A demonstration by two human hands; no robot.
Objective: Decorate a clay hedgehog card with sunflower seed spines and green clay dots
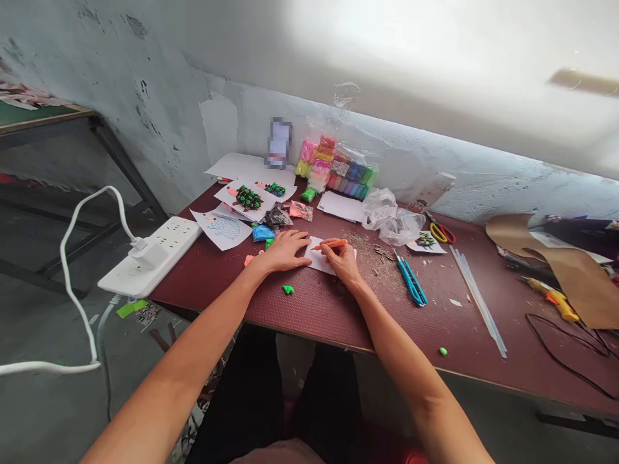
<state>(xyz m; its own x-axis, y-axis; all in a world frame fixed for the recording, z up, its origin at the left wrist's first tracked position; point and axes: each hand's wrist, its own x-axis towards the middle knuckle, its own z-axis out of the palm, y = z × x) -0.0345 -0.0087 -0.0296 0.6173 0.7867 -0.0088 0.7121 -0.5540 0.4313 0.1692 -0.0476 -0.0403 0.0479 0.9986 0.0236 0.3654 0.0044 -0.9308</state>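
My right hand (pixel 342 262) pinches a thin orange stick (pixel 329 245), possibly rolled clay, above a small white paper card (pixel 320 259). My left hand (pixel 285 251) lies flat beside it, with its fingertips on the card's left edge. A green clay lump (pixel 288 290) sits on the maroon tabletop (pixel 309 316) just below my left hand. Small pink and green clay bits lie left of that hand. Behind it are a blue clay bag (pixel 263 232) and paper sheets with hedgehog pictures (pixel 248 199). The card's middle is hidden by my right hand.
Packs of coloured clay (pixel 336 169) stand against the wall. To the right lie blue-handled snips (pixel 411 280), red-and-yellow scissors (pixel 442 232), glue sticks (pixel 476 298) and a yellow glue gun (pixel 551 298). A white power strip (pixel 149 256) sits on the left table edge.
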